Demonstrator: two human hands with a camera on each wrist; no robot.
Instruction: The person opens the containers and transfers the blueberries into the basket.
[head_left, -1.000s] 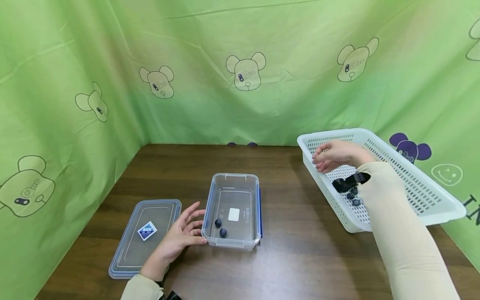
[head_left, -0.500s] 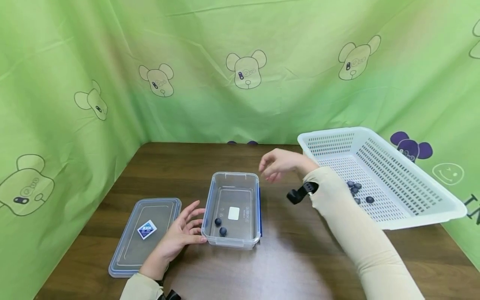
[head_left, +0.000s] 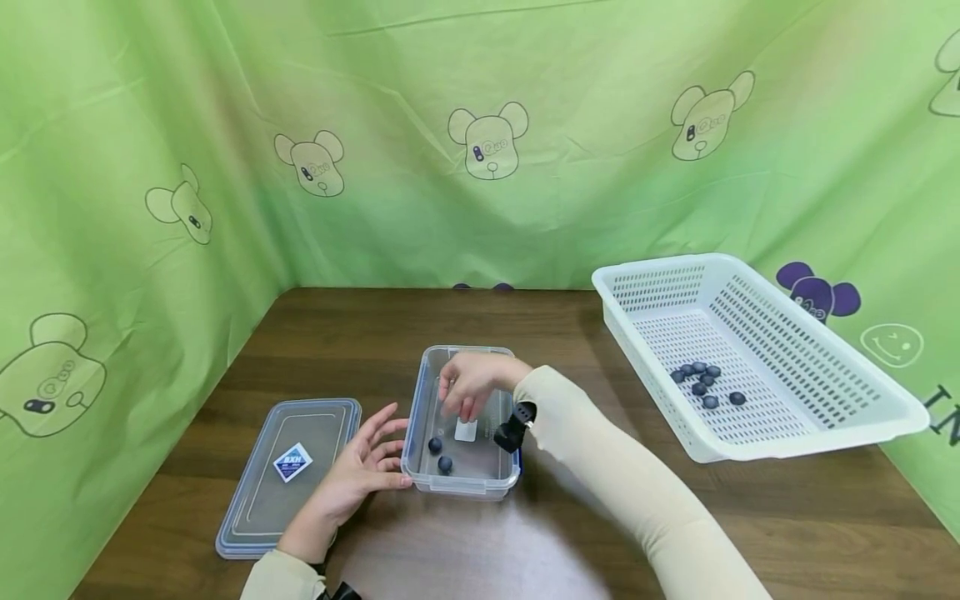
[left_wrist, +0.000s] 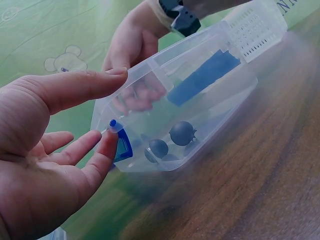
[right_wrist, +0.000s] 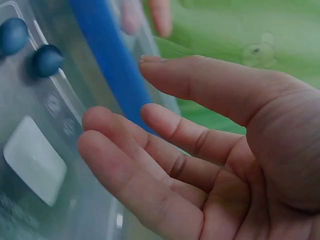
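Note:
In the head view, a clear plastic food container (head_left: 487, 467) with blue-edged sides stands mid-table, two blueberries (head_left: 445, 464) lying at its near left corner. My right hand (head_left: 476, 383) is over the inside of the container, fingers pointing down. The right wrist view shows its thumb apart from its loosely bent fingers (right_wrist: 145, 185), nothing between them. At the container's left side, my left hand (head_left: 360, 471) rests its spread, relaxed fingers against the wall, thumb at the near corner. In the left wrist view, a fingertip touches beside the blue latch (left_wrist: 122, 145).
A white perforated basket (head_left: 795, 333) with several blueberries (head_left: 707, 381) stands on the right side of the wooden table (head_left: 360, 333). The container's lid (head_left: 262, 508), with a blue diamond label, lies left of the left hand. A green printed curtain (head_left: 570, 167) hangs behind.
My right hand has moved left from over the basket, across the table, to over the container. The left hand has stayed at the container's side. The two blueberries in the container have not moved.

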